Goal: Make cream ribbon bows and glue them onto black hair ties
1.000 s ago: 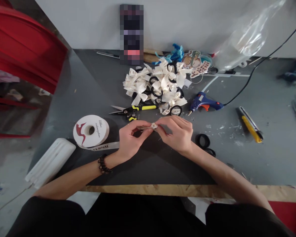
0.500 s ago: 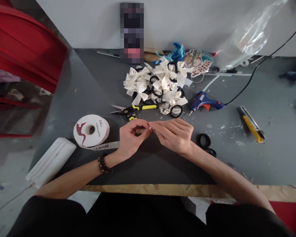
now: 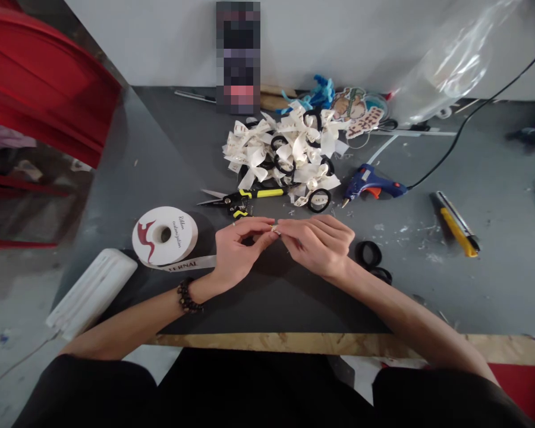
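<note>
My left hand (image 3: pixel 238 249) and my right hand (image 3: pixel 318 244) meet over the table's middle, thumbs and fingers pinched together tip to tip. Between them shows a small pale bit of ribbon (image 3: pixel 274 229); my fingers cover most of it. Left of my left hand, a white printed ribbon strip (image 3: pixel 194 263) runs from a white spool (image 3: pixel 160 236) and passes out of sight behind that hand. Just beyond my hands lie yellow-and-black scissors (image 3: pixel 243 196) with blades apart. A heap of white ribbon bows on black hair ties (image 3: pixel 285 148) sits farther back.
A blue glue gun (image 3: pixel 370 183) with a black cord lies right of the heap. Loose black hair ties (image 3: pixel 369 254) rest by my right forearm, a yellow box cutter (image 3: pixel 458 229) beyond them. At left is a white device (image 3: pixel 93 291); a red chair (image 3: pixel 44 77) stands past the table.
My fingertips have shifted slightly to the right at the pinch, and the right hand has turned a little. The spool, scissors and heap have stayed in place.
</note>
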`<state>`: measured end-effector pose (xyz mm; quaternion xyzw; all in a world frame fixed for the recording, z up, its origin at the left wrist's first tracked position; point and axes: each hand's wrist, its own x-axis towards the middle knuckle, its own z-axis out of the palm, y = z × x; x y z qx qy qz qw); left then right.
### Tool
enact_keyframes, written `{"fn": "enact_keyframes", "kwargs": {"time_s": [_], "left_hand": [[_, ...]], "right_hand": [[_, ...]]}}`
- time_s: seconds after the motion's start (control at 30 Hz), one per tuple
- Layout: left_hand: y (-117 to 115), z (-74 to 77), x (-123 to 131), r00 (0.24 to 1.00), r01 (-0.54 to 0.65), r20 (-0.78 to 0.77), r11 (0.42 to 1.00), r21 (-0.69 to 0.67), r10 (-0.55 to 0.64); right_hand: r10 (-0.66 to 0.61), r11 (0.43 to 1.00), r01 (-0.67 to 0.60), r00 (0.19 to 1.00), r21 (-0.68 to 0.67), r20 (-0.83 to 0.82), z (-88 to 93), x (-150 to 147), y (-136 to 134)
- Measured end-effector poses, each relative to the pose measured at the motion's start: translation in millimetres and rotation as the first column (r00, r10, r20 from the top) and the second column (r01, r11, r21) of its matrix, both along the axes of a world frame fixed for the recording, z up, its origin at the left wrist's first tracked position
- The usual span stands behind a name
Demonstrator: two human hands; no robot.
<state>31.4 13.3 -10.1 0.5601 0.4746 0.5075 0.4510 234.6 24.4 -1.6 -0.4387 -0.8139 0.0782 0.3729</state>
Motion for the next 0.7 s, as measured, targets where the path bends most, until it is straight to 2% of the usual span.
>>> {"fn": "enact_keyframes", "kwargs": {"time_s": [0.17, 0.37, 0.53, 0.63, 0.7], "left_hand": [[1.4, 2.4, -0.8, 1.0, -0.005, -0.03, 0.996, 0.093, 0.008], [2.9, 2.1, -2.7, 1.0, -0.006, 0.018, 0.99, 0.141, 0.003], [3.8, 1.5, -4.8, 1.0, 0.01, -0.01, 0.999, 0.047, -0.009], [4.6, -0.2, -5.7, 0.997, 0.016, -0.075, 0.994, 0.108, -0.008], [5.1, -1.5, -6.3, 0.997, -0.006, -0.07, 0.988, 0.154, 0.017]], "right_hand": [[0.01, 0.992, -0.009, 1.0, 0.122, -0.005, 3.4, -0.1, 3.3], [-0.007, 0.999, 0.005, 0.999, 0.041, 0.041, 5.0, -1.8, 2.1], [0.002, 0.979, -0.023, 0.995, 0.203, 0.104, 6.1, -1.7, -0.1], [0.02, 0.951, -0.042, 0.997, 0.307, 0.075, 6.6, -4.5, 1.0], [0.022, 0.955, -0.032, 0.999, 0.295, 0.037, 6.4, -7.7, 2.3]]}}
